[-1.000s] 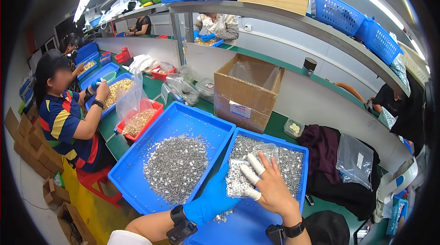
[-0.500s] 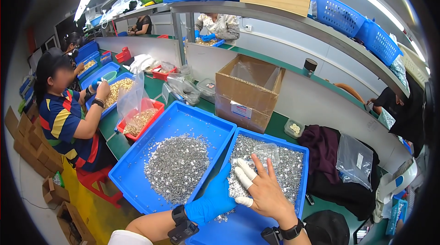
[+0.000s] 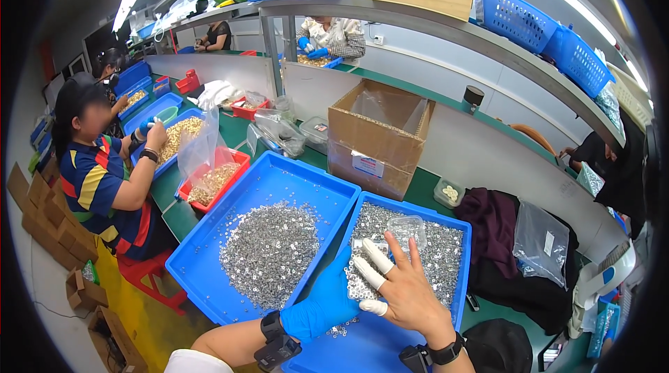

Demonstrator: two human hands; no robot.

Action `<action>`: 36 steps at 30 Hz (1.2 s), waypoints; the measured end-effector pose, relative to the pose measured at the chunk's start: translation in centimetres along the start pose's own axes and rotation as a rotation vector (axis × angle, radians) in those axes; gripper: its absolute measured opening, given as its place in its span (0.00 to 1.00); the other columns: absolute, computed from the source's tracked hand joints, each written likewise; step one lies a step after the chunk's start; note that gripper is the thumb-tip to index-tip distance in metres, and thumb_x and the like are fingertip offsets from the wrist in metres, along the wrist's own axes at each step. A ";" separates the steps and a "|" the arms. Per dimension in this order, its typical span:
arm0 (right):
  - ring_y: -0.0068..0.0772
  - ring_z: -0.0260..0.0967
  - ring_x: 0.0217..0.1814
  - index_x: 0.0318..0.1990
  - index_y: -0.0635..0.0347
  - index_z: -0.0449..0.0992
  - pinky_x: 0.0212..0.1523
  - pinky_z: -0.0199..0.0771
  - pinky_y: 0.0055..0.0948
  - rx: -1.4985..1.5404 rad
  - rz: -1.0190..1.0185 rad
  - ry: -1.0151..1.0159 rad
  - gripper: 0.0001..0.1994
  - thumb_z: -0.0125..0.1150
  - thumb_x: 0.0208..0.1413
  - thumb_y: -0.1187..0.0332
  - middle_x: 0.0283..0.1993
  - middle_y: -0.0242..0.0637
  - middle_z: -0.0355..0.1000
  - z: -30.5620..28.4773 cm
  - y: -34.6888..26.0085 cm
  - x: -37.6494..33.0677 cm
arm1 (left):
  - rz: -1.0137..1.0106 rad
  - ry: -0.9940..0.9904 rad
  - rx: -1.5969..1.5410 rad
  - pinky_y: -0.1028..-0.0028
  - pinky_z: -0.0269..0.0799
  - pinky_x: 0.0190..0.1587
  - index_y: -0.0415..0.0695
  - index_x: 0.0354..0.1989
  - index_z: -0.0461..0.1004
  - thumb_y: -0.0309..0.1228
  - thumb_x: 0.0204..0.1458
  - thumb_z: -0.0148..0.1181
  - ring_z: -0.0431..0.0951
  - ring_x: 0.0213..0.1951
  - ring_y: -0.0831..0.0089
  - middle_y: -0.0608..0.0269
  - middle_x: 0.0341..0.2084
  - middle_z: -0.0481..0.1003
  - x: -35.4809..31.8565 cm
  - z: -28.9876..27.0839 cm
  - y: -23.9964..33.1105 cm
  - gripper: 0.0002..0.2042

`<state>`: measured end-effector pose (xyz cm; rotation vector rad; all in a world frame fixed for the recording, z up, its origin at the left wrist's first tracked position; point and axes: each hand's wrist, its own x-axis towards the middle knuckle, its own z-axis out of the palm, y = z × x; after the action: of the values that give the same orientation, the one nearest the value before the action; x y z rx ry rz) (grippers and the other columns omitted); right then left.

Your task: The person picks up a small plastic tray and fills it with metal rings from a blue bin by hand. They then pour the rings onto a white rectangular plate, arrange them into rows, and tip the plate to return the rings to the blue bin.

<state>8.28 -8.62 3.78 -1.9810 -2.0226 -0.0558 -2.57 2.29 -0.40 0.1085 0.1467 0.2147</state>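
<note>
My left hand (image 3: 324, 307), in a blue glove, grips the left edge of a small flat tray (image 3: 357, 288) packed with small silver ring-shaped metal pieces. Over that tray lies my right hand (image 3: 410, 298), its fingers spread and white finger cots on the thumb and two fingers; whether the tips touch the pieces I cannot tell. Both hands are above the right blue bin (image 3: 376, 352), which holds a heap of silver metal pieces (image 3: 442, 261). A clear plastic box (image 3: 410, 230) rests on that heap, just beyond my fingertips. Part of the small tray is hidden under my right hand.
Another blue bin (image 3: 198, 261) with a silver heap (image 3: 268, 254) adjoins on the left. Behind stand a cardboard box (image 3: 373, 136) and a red bin (image 3: 240, 164) of gold pieces. Dark cloth (image 3: 495, 233) lies right. A co-worker (image 3: 104, 164) sits left; a shelf (image 3: 432, 17) spans above.
My right hand shifts very slightly over the small tray, fingers still spread. The left hand keeps its hold in the same place.
</note>
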 end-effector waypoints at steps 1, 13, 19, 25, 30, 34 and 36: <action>0.52 0.34 0.69 0.58 0.53 0.60 0.63 0.29 0.57 -0.004 0.001 0.000 0.33 0.44 0.50 0.41 0.64 0.38 0.50 0.2 0.1 0.0 | -0.001 0.000 0.000 0.66 0.63 0.54 0.46 0.56 0.58 0.41 0.60 0.34 0.65 0.52 0.66 0.60 0.52 0.64 0.0 0.1 0.0 0.20; 0.53 0.33 0.69 0.58 0.53 0.61 0.63 0.29 0.57 0.009 0.025 0.023 0.31 0.43 0.52 0.43 0.64 0.40 0.50 0.1 0.4 0.0 | 0.043 0.091 0.089 0.64 0.64 0.52 0.47 0.56 0.59 0.43 0.59 0.37 0.67 0.51 0.67 0.61 0.50 0.65 -0.1 0.3 -0.1 0.20; 0.54 0.31 0.69 0.58 0.54 0.61 0.63 0.28 0.58 0.029 0.044 0.038 0.31 0.44 0.51 0.43 0.64 0.43 0.49 -0.4 0.4 0.0 | 0.053 0.076 0.137 0.64 0.64 0.52 0.47 0.56 0.59 0.43 0.59 0.37 0.67 0.51 0.66 0.61 0.50 0.65 -0.1 0.0 -0.2 0.20; 0.52 0.46 0.63 0.55 0.55 0.64 0.60 0.43 0.49 0.139 0.102 0.212 0.25 0.48 0.53 0.52 0.58 0.45 0.57 0.6 1.6 -0.4 | -0.006 -0.055 0.041 0.61 0.62 0.54 0.44 0.57 0.56 0.43 0.59 0.35 0.65 0.53 0.61 0.57 0.52 0.63 -0.2 -0.6 -0.3 0.22; 0.42 0.65 0.42 0.46 0.60 0.71 0.44 0.63 0.36 0.589 0.438 0.392 0.15 0.52 0.53 0.63 0.40 0.41 0.69 2.5 3.8 -1.0 | -0.113 -0.079 -0.093 0.58 0.60 0.56 0.41 0.58 0.53 0.45 0.59 0.33 0.63 0.54 0.57 0.51 0.54 0.61 -0.1 -0.2 -0.6 0.24; 0.24 0.65 0.29 0.39 0.64 0.73 0.31 0.66 0.24 0.793 0.584 0.287 0.10 0.51 0.55 0.67 0.29 0.33 0.68 3.3 4.3 -1.2 | -0.054 0.024 0.073 0.57 0.60 0.56 0.40 0.59 0.53 0.45 0.59 0.33 0.63 0.54 0.55 0.50 0.54 0.60 -0.1 -0.4 -0.9 0.25; 0.17 0.63 0.26 0.37 0.65 0.73 0.27 0.65 0.19 0.865 0.606 0.260 0.10 0.51 0.55 0.68 0.26 0.29 0.67 3.2 4.0 -1.0 | -0.014 0.116 0.176 0.57 0.61 0.55 0.40 0.59 0.53 0.45 0.59 0.33 0.64 0.54 0.55 0.50 0.54 0.60 0.0 -0.3 -1.1 0.25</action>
<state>11.64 -8.61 -0.22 -1.7565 -0.9477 0.5606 -2.35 1.29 -0.79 0.2701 0.2817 0.1938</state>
